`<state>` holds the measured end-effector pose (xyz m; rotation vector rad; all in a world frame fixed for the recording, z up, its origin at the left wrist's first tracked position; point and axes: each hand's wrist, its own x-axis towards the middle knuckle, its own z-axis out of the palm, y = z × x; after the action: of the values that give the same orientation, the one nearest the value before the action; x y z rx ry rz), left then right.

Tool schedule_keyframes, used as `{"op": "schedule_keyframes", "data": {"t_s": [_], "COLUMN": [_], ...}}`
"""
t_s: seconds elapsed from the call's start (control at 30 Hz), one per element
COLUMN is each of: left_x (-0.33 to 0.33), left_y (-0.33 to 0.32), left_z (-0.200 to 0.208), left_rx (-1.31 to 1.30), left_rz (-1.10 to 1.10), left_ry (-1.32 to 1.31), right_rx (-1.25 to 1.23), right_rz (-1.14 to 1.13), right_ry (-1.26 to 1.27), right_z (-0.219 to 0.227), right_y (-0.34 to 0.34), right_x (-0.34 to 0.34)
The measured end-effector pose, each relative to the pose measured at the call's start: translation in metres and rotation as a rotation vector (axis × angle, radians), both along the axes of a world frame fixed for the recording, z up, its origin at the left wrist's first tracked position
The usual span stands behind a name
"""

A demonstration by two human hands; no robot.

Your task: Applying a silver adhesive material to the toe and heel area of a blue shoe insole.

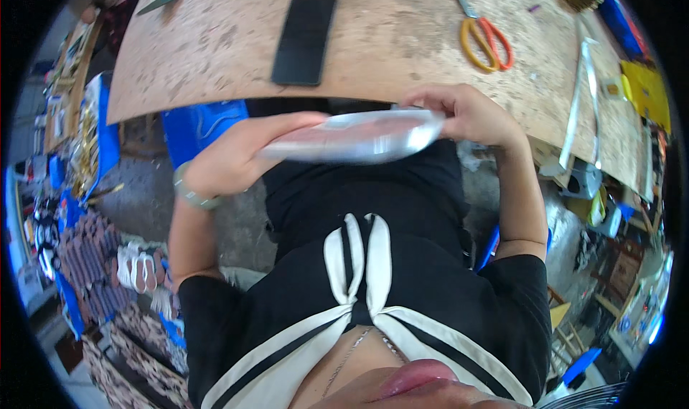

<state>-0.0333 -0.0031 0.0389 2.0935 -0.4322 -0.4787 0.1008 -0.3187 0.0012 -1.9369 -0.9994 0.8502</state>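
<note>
A flat, oblong packet of shiny clear plastic with something pinkish inside [359, 137] is held level between my hands, in front of the table edge and above my lap. Motion blurs it, so its contents cannot be made out. My left hand [240, 150] grips its left end, thumb along the top. At the other end, my right hand [477, 114] pinches the plastic, fingers curled. Beyond the packet, a black phone [305, 41] lies on the wooden table [208, 57]. Scissors with orange and yellow handles [488, 44] rest to its right.
Long strips of shiny, clear-looking material [578, 107] hang over the table's right side, near a yellow packet [646, 93]. Something blue [204, 125] sits under the front edge at left. White shoes [140, 269] and stacked brownish pieces [93, 254] are on the left.
</note>
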Motion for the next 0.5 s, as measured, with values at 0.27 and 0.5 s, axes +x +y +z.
{"op": "schedule_keyframes", "data": {"t_s": [0.27, 0.5], "left_x": [-0.001, 0.05], "left_y": [0.028, 0.002], "left_z": [0.008, 0.019], "left_rx": [-0.227, -0.104], "left_rz": [0.123, 0.241], "left_ry": [0.116, 0.017], "right_rx": [-0.086, 0.05], "right_rz": [-0.14, -0.551], "right_ry": [0.056, -0.477], "right_z": [0.067, 0.086], "right_y": [-0.101, -0.167], "right_x": [0.053, 0.181]}}
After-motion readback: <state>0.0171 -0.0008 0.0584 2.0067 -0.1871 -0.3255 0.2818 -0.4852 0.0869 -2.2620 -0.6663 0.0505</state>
